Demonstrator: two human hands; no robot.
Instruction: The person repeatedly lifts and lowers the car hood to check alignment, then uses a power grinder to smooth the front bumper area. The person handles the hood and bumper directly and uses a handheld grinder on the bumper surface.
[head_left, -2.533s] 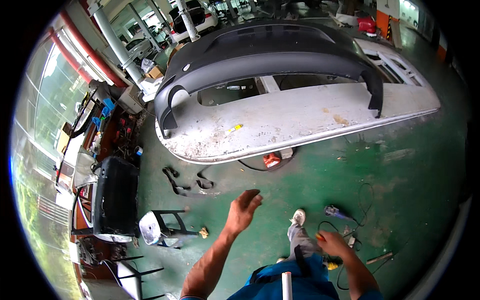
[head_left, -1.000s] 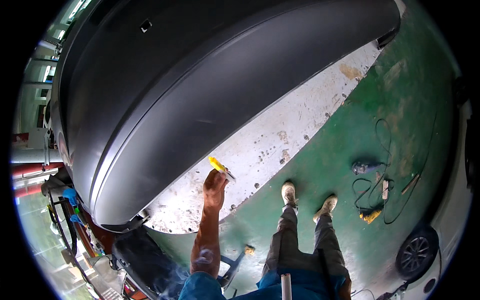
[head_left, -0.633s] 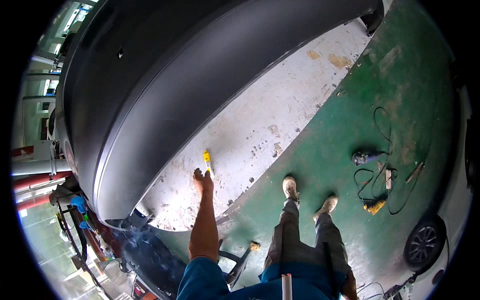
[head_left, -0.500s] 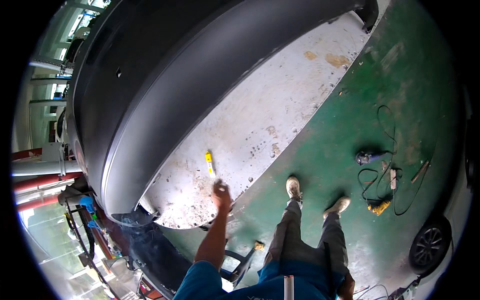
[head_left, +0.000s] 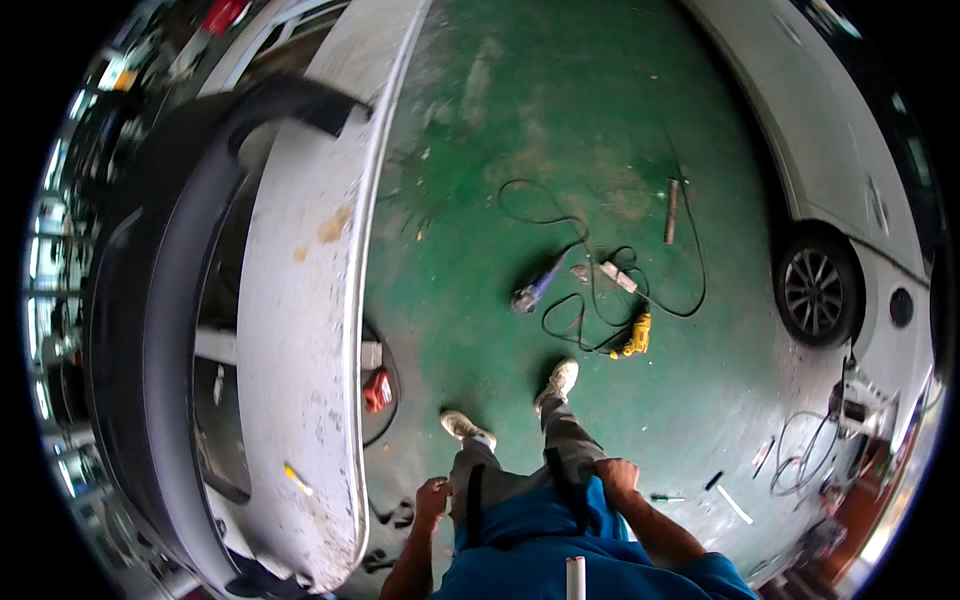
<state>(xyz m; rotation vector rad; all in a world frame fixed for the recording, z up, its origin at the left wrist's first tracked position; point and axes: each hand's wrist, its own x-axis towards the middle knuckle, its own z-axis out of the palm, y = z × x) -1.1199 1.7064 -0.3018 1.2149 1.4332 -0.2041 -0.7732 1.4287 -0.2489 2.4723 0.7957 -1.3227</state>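
Both hands are now away from the surface, down at the person's sides.

Left hand (head_left: pixel 432 497) hangs with fingers (head_left: pixel 437 487) loosely curled, grasping nothing; the yellow tool (head_left: pixel 297 479) lies on the white surface (head_left: pixel 300 330), well apart to its left. Right hand (head_left: pixel 617 474) rests on the thigh, fingers curled and empty.
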